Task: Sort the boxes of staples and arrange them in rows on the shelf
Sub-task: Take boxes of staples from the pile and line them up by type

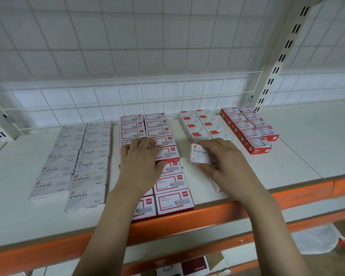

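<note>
1. Right hand point(225, 162): fingers clamped on a white box point(200, 154) marked STAPLES, tilted above the shelf point(299, 156).
2. Left hand point(140, 158): fingers fairly straight, slightly apart, resting flat on the red-bordered boxes point(174, 202), two rows under and around them.
3. Grey boxes point(84, 166): two rows, left of the left fingers.
4. Orange-labelled boxes point(201, 126): two rows beyond the right fingers.
5. Red boxes point(251, 130): two rows, right of those.

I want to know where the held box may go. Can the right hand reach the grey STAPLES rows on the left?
Probably not directly: the left hand lies between the right hand and the grey STAPLES rows.
</note>
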Motion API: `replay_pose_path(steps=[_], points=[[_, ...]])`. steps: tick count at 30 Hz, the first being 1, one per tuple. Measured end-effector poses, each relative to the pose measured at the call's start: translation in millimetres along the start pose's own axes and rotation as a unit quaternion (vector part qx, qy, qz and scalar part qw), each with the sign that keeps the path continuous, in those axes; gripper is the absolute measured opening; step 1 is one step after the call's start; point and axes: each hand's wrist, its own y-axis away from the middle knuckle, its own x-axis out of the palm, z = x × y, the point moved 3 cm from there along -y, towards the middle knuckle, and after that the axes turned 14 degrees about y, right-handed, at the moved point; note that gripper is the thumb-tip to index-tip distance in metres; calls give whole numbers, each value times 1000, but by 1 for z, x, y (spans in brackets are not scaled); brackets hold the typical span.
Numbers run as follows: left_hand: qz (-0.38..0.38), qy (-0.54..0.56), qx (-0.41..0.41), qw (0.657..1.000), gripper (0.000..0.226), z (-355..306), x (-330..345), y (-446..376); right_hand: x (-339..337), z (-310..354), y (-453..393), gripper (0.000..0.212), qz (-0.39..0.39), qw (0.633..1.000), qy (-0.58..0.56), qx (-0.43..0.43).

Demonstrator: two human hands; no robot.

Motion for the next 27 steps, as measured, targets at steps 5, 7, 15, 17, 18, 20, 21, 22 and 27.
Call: replay_pose_path(steps=[5,7,15,17,18,20,21,22,27], points=[[0,9,-2,1000,48,0,-2,-1,1,3,0,53,11,1000,10,-5],[-26,21,-3,999,49,5,-14,5,1,10,-2,53,9,1000,10,-11],[-123,39,-31,991,33,59,-78,51,21,90,-20,55,35,994,-6,-103],[-109,48,-38,992,32,75,-85,67,30,118,-23,56,54,989,-18,-135],[-107,49,-45,992,32,81,-89,75,36,130,-23,56,65,987,-23,-146],[-114,48,-59,991,31,95,-97,91,46,153,-23,57,80,983,-32,-160],[-121,44,-65,990,30,102,-101,99,50,163,-23,56,85,982,-37,-163],[-126,39,-75,988,30,110,-106,107,54,173,-23,56,88,981,-42,-168],[-146,12,-105,984,26,139,-123,137,69,227,-26,55,86,974,-42,-207]])
